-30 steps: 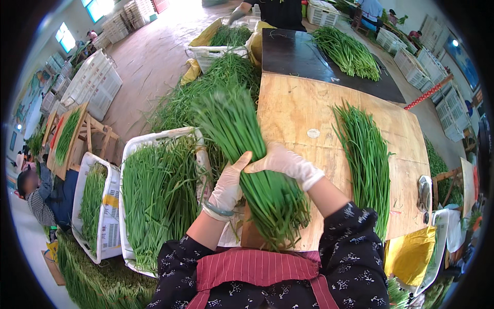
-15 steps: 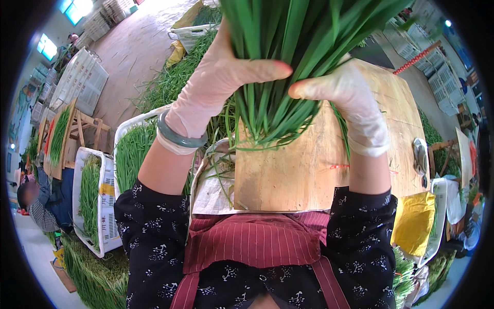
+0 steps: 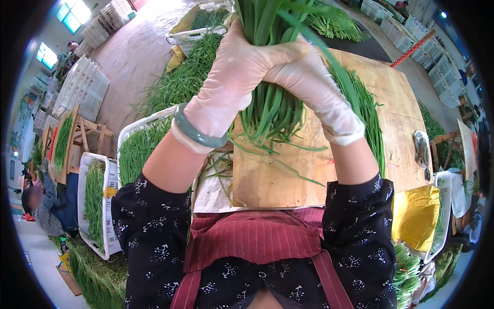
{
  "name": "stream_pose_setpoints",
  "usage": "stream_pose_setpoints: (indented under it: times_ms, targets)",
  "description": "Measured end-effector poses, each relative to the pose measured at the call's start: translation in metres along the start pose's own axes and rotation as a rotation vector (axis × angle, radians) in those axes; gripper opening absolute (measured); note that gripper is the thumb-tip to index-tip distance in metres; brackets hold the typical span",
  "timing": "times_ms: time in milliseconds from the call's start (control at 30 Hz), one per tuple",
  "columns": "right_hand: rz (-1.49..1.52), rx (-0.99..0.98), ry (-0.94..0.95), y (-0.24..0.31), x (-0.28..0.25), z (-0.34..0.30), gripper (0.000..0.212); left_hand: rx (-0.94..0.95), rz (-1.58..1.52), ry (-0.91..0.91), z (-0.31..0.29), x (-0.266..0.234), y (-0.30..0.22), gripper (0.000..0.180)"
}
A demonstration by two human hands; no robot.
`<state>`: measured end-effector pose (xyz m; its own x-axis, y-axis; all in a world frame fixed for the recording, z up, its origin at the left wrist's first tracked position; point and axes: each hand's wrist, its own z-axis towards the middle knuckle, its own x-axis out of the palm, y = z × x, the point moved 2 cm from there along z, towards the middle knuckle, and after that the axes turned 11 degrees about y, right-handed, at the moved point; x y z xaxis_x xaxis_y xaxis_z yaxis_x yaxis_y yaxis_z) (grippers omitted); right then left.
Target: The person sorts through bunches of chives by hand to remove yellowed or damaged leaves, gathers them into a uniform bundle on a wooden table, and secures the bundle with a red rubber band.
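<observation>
A thick bunch of garlic chives (image 3: 270, 110) is held upright above the wooden board (image 3: 278, 185), its lower leaf ends hanging down and a few loose leaves trailing. My left hand (image 3: 231, 69), in a thin white glove with a green bangle at the wrist, wraps the bunch from the left. From the right, my right hand (image 3: 309, 77), also gloved, closes round it, and the thumbs overlap in front. Behind my right wrist more chives (image 3: 368, 113) lie on the board. The fingers behind the bunch are hidden.
A white crate of chives (image 3: 126, 131) stands left of the board, another crate (image 3: 110, 216) farther left. Loose chives (image 3: 180, 77) are heaped beyond. Scissors (image 3: 422, 149) lie at the board's right edge, above a yellow sheet (image 3: 417, 213). A person (image 3: 43, 206) is at far left.
My hands have come together and now squeeze the bunch tightly, thumbs crossed. The spread leaves are gathered narrower. Chives on the board's right side have come into view.
</observation>
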<state>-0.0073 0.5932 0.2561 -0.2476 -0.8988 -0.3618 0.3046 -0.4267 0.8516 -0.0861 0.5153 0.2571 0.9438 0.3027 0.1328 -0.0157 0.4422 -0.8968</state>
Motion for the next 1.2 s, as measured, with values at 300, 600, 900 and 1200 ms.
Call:
stream_pose_setpoints:
  times_ms: [300,600,900,1200]
  targets:
    - [-0.012,-0.044,-0.109,-0.017,-0.007,-0.007,0.031,0.089,0.045,0.094,0.003,0.001,0.003,0.054]
    - [0.016,0.005,-0.029,-0.059,0.018,-0.006,0.06,-0.025,0.119,-0.151,0.023,0.003,0.027,0.036]
    - [0.21,0.132,-0.069,-0.066,-0.062,-0.067,0.05,0.118,0.361,0.197,0.0,-0.042,-0.023,0.022]
    - [0.034,0.193,0.464,-0.089,0.019,0.027,0.065,0.163,-0.322,0.53,-0.015,-0.075,-0.111,0.03]
